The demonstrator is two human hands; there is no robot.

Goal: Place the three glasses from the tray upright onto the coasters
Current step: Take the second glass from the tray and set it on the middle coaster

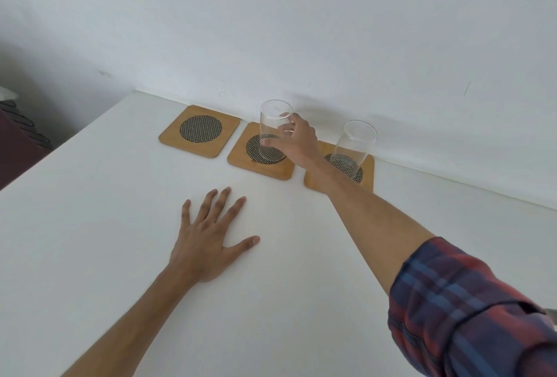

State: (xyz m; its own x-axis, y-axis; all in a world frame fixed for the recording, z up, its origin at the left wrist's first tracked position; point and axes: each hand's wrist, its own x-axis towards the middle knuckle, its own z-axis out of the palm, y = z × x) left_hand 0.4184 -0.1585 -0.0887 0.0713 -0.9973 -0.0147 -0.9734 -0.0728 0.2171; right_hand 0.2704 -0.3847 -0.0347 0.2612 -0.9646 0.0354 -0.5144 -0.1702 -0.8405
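Three square wooden coasters with dark mesh centres line the table's far edge by the wall. The left coaster (199, 131) is bare. On the middle coaster (259, 165) stands an upright clear glass (272, 126), with my right hand (297, 141) wrapped around its right side, thumb near the base. A second clear glass (352, 147) stands upright on the right coaster (366, 176), partly behind my right forearm. My left hand (208, 241) lies flat on the table, fingers spread, holding nothing. No tray and no third glass are in view.
The white table (120, 226) meets a white wall along its far edge. Its left edge drops off beside a dark maroon piece of furniture (18, 147). My plaid sleeve fills the lower right corner.
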